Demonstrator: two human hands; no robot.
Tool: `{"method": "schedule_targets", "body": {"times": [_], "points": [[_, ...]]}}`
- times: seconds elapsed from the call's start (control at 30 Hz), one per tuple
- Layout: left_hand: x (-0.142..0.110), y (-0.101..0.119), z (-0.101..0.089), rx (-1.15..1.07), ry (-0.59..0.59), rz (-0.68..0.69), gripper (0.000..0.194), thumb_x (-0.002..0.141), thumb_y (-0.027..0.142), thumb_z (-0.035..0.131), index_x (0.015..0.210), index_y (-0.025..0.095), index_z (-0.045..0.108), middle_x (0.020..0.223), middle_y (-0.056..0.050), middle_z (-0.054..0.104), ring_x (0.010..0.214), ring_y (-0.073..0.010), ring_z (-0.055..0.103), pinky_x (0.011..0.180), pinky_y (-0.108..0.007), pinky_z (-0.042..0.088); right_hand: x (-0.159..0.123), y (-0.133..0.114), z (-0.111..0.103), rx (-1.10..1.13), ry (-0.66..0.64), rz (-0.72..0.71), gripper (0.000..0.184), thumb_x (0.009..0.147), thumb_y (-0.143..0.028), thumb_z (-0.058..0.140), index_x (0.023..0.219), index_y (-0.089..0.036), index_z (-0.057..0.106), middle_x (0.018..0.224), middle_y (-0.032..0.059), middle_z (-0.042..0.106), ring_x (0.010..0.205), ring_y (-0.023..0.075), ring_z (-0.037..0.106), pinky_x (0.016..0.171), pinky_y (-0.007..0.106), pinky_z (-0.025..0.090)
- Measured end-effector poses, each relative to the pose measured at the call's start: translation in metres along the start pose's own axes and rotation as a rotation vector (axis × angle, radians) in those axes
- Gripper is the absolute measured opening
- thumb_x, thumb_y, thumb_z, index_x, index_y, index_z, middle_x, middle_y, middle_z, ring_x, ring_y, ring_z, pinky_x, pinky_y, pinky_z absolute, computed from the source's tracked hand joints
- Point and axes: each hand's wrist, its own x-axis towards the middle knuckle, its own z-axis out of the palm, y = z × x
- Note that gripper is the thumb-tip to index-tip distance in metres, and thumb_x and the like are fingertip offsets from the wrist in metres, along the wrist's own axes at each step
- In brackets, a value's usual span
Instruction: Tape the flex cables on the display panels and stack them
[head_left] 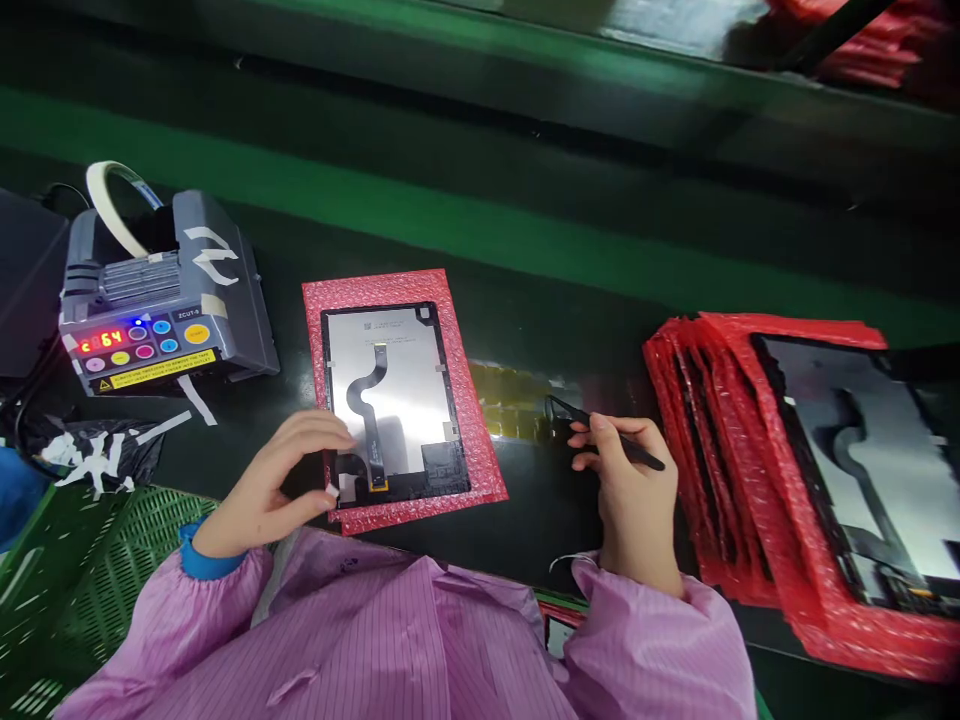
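A display panel point(409, 395) with a silver back, black frame and curved dark ribbon cable point(365, 405) lies on a red bubble-wrap sheet point(480, 440). Beside the panel's lower left corner is my left hand point(281, 480), its thumb and fingers apart. A small white bit point(331, 491) shows at the thumb tip; I cannot tell if it is tape. My right hand point(634, 480) grips black tweezers point(641, 453). Their bent tips are over the right end of a patch of yellowish, see-through tape strips point(514, 402) on the dark bench.
At the left stands a grey tape dispenser point(150, 290) with a lit display and tape hanging out. Below it are white tape scraps point(112, 455) and a green basket point(142, 540). Stacked red bubble-wrap sheets point(739, 460) carry another panel point(862, 440) at the right.
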Motion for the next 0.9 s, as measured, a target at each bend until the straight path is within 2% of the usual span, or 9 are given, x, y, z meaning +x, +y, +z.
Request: {"method": "schedule_targets", "body": {"times": [0.1, 0.17, 0.23, 0.37, 0.47, 0.57, 0.63, 0.73, 0.9], "points": [[0.001, -0.007, 0.006, -0.011, -0.163, -0.010, 0.066, 0.098, 0.065, 0.054, 0.151, 0.026, 0.045, 0.142, -0.015, 0.064, 0.145, -0.0349, 0.049, 0.124, -0.060, 0.034, 0.002, 0.000, 0.001, -0.010, -0.006, 0.006, 0.052, 0.064, -0.062, 0.089, 0.076, -0.018, 0.063, 0.072, 0.0028, 0.072, 0.055, 0.0129, 0.065, 0.040, 0.020, 0.046], [0.002, -0.012, 0.012, 0.046, -0.223, -0.020, 0.072, 0.097, 0.069, 0.052, 0.154, 0.027, 0.038, 0.150, -0.014, 0.059, 0.151, -0.0358, 0.043, 0.129, -0.064, 0.021, 0.004, 0.000, 0.002, 0.007, 0.007, 0.003, 0.052, 0.063, -0.061, 0.090, 0.074, -0.018, 0.062, 0.072, 0.0038, 0.073, 0.056, 0.0143, 0.067, 0.038, 0.019, 0.043], [0.002, -0.015, 0.016, 0.083, -0.245, -0.021, 0.073, 0.098, 0.069, 0.049, 0.156, 0.027, 0.034, 0.154, -0.014, 0.055, 0.153, -0.0353, 0.040, 0.130, -0.065, 0.017, 0.004, -0.001, 0.003, 0.052, 0.025, -0.007, 0.053, 0.063, -0.061, 0.090, 0.072, -0.019, 0.060, 0.069, 0.0036, 0.073, 0.055, 0.0150, 0.068, 0.036, 0.018, 0.039], [0.001, -0.016, 0.018, 0.100, -0.237, -0.023, 0.072, 0.099, 0.069, 0.046, 0.156, 0.027, 0.034, 0.154, -0.014, 0.055, 0.154, -0.0338, 0.040, 0.131, -0.063, 0.017, -0.007, -0.006, 0.006, 0.157, 0.024, -0.053, 0.052, 0.065, -0.058, 0.090, 0.069, -0.020, 0.055, 0.064, 0.0009, 0.070, 0.049, 0.0134, 0.064, 0.035, 0.018, 0.035], [-0.003, -0.013, 0.016, 0.117, -0.241, -0.024, 0.073, 0.097, 0.072, 0.046, 0.153, 0.027, 0.039, 0.150, -0.013, 0.059, 0.152, -0.0342, 0.043, 0.131, -0.063, 0.019, -0.022, -0.009, 0.009, 0.134, 0.022, -0.094, 0.046, 0.073, -0.054, 0.088, 0.074, -0.020, 0.056, 0.065, -0.0001, 0.070, 0.050, 0.0133, 0.064, 0.039, 0.020, 0.039], [-0.010, -0.013, 0.013, 0.133, -0.242, -0.033, 0.073, 0.097, 0.073, 0.045, 0.153, 0.025, 0.042, 0.150, -0.013, 0.060, 0.150, -0.0346, 0.046, 0.130, -0.063, 0.022, -0.030, -0.009, 0.010, 0.056, 0.101, -0.094, 0.044, 0.076, -0.057, 0.084, 0.080, -0.021, 0.058, 0.068, -0.0011, 0.070, 0.057, 0.0141, 0.067, 0.043, 0.020, 0.044], [-0.014, -0.014, 0.012, 0.134, -0.249, -0.041, 0.074, 0.098, 0.072, 0.045, 0.153, 0.024, 0.043, 0.152, -0.014, 0.058, 0.148, -0.0349, 0.048, 0.130, -0.062, 0.023, -0.027, -0.007, 0.009, 0.031, 0.141, -0.058, 0.047, 0.074, -0.060, 0.085, 0.083, -0.022, 0.059, 0.072, -0.0011, 0.070, 0.064, 0.0150, 0.069, 0.043, 0.020, 0.045], [-0.018, -0.015, 0.011, 0.125, -0.261, -0.032, 0.074, 0.099, 0.070, 0.046, 0.156, 0.023, 0.039, 0.153, -0.016, 0.057, 0.146, -0.0348, 0.051, 0.129, -0.064, 0.023, -0.015, -0.005, 0.006, -0.005, 0.086, 0.003, 0.049, 0.068, -0.060, 0.089, 0.082, -0.022, 0.061, 0.076, 0.0012, 0.071, 0.069, 0.0165, 0.070, 0.043, 0.020, 0.046], [-0.016, -0.017, 0.012, 0.106, -0.253, -0.008, 0.075, 0.100, 0.066, 0.049, 0.159, 0.025, 0.031, 0.149, -0.016, 0.060, 0.145, -0.0339, 0.052, 0.127, -0.066, 0.028, -0.002, -0.008, 0.007, -0.025, 0.052, 0.038, 0.047, 0.065, -0.053, 0.091, 0.074, -0.019, 0.061, 0.074, 0.0062, 0.073, 0.056, 0.0146, 0.066, 0.039, 0.019, 0.041]]}}
